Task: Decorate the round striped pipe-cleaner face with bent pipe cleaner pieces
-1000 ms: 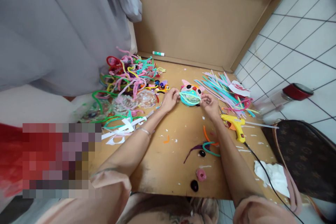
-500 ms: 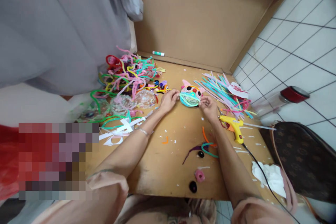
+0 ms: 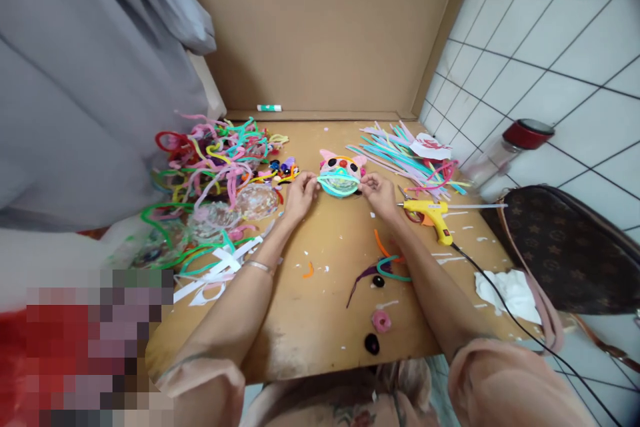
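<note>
A small animal-faced craft (image 3: 343, 163) stands on the table in front of me, with pink ears, black eyes, a red nose and a turquoise lower rim round a clear middle. Across its lower part stretches a pale green pipe cleaner (image 3: 329, 178). My left hand (image 3: 301, 196) pinches the left end of this strip, fingers closed. At the right end, the fingertips of my right hand (image 3: 379, 193) are closed on it too. Whether the strip touches the craft, I cannot tell.
Tangled pipe cleaners (image 3: 220, 153) and clear plastic pieces (image 3: 257, 201) lie left. Straight pipe cleaners (image 3: 390, 150) are at back right, near a yellow glue gun (image 3: 427, 208), red-lidded bottle (image 3: 525, 135) and brown bag (image 3: 565, 247). A glue stick (image 3: 269, 108) lies at the back.
The view has shifted, so the table and the things on it sit further left. Both hands still hold the strip at the craft's front, and it looks level now.
</note>
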{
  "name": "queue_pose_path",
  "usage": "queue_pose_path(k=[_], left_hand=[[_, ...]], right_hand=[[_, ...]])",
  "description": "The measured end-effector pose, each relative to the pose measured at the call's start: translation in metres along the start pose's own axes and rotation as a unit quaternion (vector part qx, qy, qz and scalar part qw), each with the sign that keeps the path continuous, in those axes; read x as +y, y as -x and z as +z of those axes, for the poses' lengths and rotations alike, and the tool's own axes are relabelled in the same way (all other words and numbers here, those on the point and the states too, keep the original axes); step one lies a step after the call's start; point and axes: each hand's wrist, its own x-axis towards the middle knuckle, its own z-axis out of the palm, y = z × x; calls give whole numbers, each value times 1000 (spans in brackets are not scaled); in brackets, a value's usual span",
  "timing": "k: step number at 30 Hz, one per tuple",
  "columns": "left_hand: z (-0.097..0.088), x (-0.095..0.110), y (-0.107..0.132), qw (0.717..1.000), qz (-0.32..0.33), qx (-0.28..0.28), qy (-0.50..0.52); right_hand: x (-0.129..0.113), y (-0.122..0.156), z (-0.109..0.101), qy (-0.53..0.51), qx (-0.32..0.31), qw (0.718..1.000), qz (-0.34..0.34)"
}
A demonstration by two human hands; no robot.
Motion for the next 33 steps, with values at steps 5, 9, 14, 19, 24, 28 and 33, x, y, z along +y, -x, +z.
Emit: queue_pose_path(k=[5, 9, 14, 19, 24, 28, 33], left_hand=[[0, 0, 0, 1000, 6, 1, 6], [2, -1, -1, 1000, 4, 9, 26], [4, -1, -2, 998, 4, 14, 57], [6, -3, -5, 997, 9, 15, 76], [7, -10, -7, 997, 22, 8, 73], [6, -10, -7, 998, 30, 7, 57], [4, -4, -6, 998, 19, 10, 67]], right_hand=[[2, 0, 0, 25, 5, 1000, 10], [5, 0, 1, 22, 6, 1000, 16], [7, 0, 0, 21, 4, 1000, 8], [6, 0, -2, 22, 3, 1000, 4], [1, 1, -5, 45, 8, 999, -12], [-2, 2, -6, 96, 39, 994, -40], [0, 1, -4, 78, 27, 997, 8]])
